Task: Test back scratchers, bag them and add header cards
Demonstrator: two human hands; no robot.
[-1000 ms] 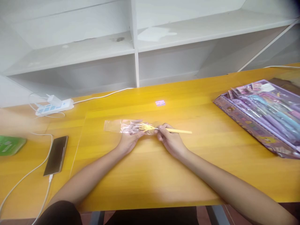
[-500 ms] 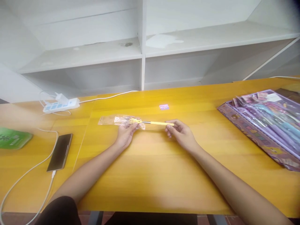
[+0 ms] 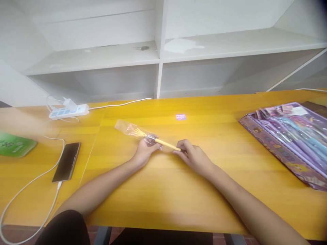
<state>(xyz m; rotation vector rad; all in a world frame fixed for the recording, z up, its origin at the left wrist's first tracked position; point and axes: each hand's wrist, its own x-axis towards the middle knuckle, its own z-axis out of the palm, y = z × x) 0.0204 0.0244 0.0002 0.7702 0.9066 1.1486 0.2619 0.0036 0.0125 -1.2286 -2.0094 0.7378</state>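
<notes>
A yellow back scratcher [image 3: 167, 144] with a hand-shaped head and a short metal neck slants between my hands, above the table. Its head end lies inside a clear plastic sleeve [image 3: 124, 126], while much of the yellow handle sticks out. My left hand [image 3: 145, 151] pinches sleeve and back scratcher together around the neck. The fingers of my right hand [image 3: 192, 154] are closed on the handle's tip. Beyond them a small pink-purple card [image 3: 181, 117] lies flat on the table.
To the right is a purple box [image 3: 270, 144] with several wrapped purple and blue sticks. At left lie a phone [image 3: 66, 161] on a white cable, a power strip [image 3: 68, 111] and a green packet [image 3: 16, 144]. White shelving [image 3: 159, 80] stands behind the yellow table [image 3: 163, 197].
The back scratcher has tilted, its handle end dropping nearer to me and its head end rising away. My left hand has moved along from the head to the neck. Both hands still hold it.
</notes>
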